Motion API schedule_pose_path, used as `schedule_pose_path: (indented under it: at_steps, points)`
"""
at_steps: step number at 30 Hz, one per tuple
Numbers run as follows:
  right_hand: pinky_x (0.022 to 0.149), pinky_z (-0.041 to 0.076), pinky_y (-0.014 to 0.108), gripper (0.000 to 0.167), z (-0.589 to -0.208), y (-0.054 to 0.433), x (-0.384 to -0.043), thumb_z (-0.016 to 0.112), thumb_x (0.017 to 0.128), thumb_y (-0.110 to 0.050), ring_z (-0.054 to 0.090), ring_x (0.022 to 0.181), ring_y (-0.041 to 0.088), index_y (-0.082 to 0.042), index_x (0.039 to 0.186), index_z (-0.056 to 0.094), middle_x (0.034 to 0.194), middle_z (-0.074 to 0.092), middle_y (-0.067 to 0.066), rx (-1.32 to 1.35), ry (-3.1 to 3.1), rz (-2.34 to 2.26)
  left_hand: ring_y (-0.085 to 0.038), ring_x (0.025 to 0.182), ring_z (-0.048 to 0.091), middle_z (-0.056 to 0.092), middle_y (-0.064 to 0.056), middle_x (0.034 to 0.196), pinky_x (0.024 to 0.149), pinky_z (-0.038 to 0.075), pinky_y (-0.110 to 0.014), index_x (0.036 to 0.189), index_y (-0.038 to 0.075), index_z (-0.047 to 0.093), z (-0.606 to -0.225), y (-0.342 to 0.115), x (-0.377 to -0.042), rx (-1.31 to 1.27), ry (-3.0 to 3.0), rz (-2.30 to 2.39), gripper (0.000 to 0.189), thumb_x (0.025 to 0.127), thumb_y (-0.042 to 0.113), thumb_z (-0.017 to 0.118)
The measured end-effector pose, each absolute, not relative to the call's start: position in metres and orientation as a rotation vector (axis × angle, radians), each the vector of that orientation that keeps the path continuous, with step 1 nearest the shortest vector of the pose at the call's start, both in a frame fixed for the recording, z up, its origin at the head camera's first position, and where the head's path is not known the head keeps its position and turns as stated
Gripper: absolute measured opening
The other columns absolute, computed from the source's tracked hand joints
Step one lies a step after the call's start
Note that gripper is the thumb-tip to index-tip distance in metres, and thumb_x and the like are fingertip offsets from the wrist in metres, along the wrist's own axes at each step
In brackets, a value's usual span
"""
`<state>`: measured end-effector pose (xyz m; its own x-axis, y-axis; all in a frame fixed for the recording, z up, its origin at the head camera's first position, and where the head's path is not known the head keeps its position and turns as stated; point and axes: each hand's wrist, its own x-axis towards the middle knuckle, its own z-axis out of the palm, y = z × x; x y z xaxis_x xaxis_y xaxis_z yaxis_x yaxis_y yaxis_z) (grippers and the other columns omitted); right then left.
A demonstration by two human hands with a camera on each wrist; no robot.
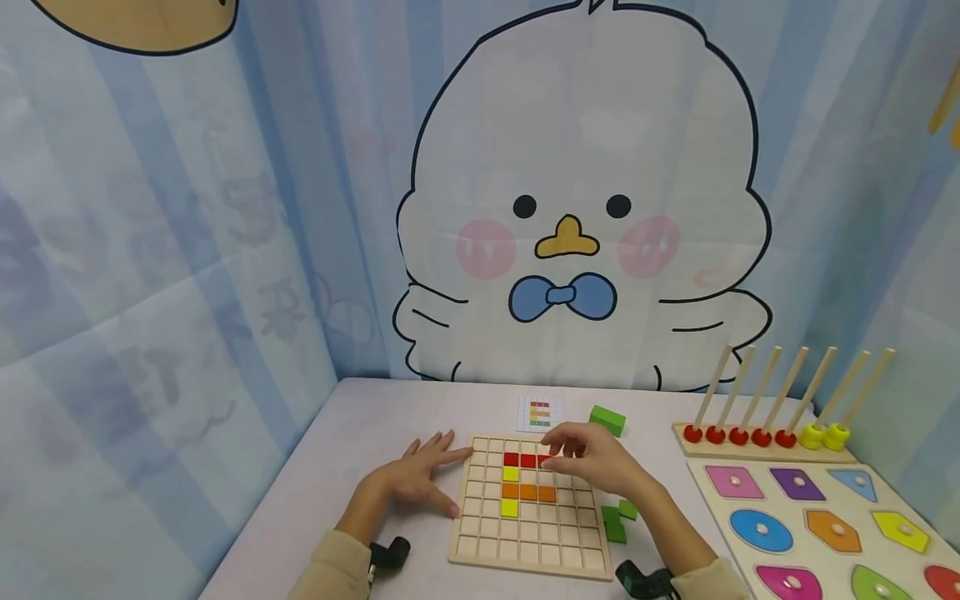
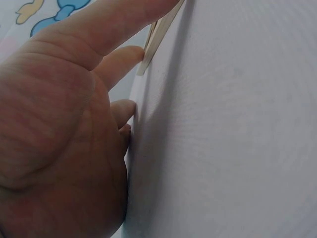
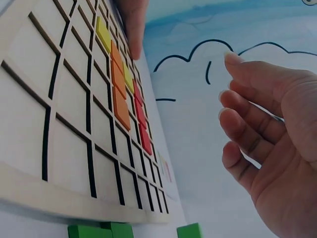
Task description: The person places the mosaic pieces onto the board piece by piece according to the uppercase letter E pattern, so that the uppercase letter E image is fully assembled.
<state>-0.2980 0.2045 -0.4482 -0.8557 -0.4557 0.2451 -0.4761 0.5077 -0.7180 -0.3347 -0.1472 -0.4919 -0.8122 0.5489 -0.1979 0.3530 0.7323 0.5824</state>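
STEADY ON ONE SIDE, FREE ON THE OTHER

A person's bare left hand, fingers spread & empty, sets thumb and index finger against the side edge of a pale wooden grid board, flat on a pale surface btwn the hands. The bare right hand, fingers loosely curled w/ nothing in them, hovers by the far right cells; per the right wrist view, its fingertips are clear of the board.

The board's cells hold 8 tiles: three flat red square tiles in a row by the R. fingertips; two flat yellow square tiles in the filled column nearest the L. hand, one on either side of a row of three flat orange square tiles. Loose green blocks lie near the R. wrist, exact no. unclear. Beyond both hands: a small white printed pattern card.

For clean placing, best advice: pinch each pc. by its edges, lower it level & square to its cell, keep L. hand bracing the frame, check vs. card.

Far R. of the R. hand: a pale shape-puzzle board w/ colored knobbed pcs., plus a wooden peg stand w/ red & yellow beads on its rods.
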Motion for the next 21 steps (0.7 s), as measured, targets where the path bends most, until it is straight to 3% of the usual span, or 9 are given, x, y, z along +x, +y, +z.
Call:
schedule_pose_path:
  at_steps: [10, 21]
  points:
    - [0.072, 0.052, 0.023, 0.03, -0.449, 0.235, -0.3, 0.082, 0.091, -0.021, 0.058, 0.086, 0.017, -0.007, 0.117, 0.074, 0.102, 0.071, 0.005, 0.731, -2.788, 1.286, -0.034, 0.164, 0.001, 0.011, -0.011, 0.176, 0.13, -0.004, -0.061, 0.16, 0.037, 0.041, -0.494, -0.148, -0.335, 0.692, 2.581, 0.76, 0.1, 0.073, 0.054, 0.089]
    - [0.071, 0.054, 0.023, 0.033, -0.443, 0.27, -0.304, 0.08, 0.091, -0.013, 0.06, 0.084, 0.016, -0.001, 0.121, 0.073, 0.105, 0.071, 0.014, 0.798, -2.875, 1.315, -0.035, 0.164, 0.001, 0.011, -0.012, 0.176, 0.13, -0.004, -0.062, 0.16, 0.036, 0.041, -0.494, -0.148, -0.336, 0.708, 2.583, 0.762, 0.101, 0.074, 0.053, 0.089]
